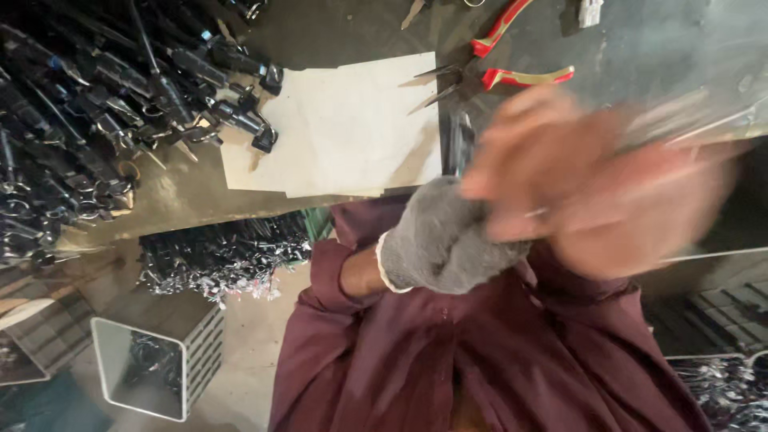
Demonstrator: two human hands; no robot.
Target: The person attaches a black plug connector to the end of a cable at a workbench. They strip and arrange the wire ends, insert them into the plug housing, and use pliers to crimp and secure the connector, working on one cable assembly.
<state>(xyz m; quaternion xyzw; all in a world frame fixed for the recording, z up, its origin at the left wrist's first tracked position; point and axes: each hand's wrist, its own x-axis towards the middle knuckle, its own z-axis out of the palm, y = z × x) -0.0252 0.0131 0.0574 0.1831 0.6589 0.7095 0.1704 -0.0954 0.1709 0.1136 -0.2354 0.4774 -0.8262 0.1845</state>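
Two hands meet over a maroon shirt, one gloved, one bare

Nearest, the maroon shirt (480, 360) fills the foreground; above it the left hand (444, 240), in one grey knit glove, is closed around a dark slim part (458, 144) whose long axis runs straight away toward the bench. The bare right hand (608, 184) is blurred against it; its grip I cannot tell. Beyond lie one pale sheet (344, 128), two red-handled pliers (500, 60), and a heap of black parts (104, 104), uncountable
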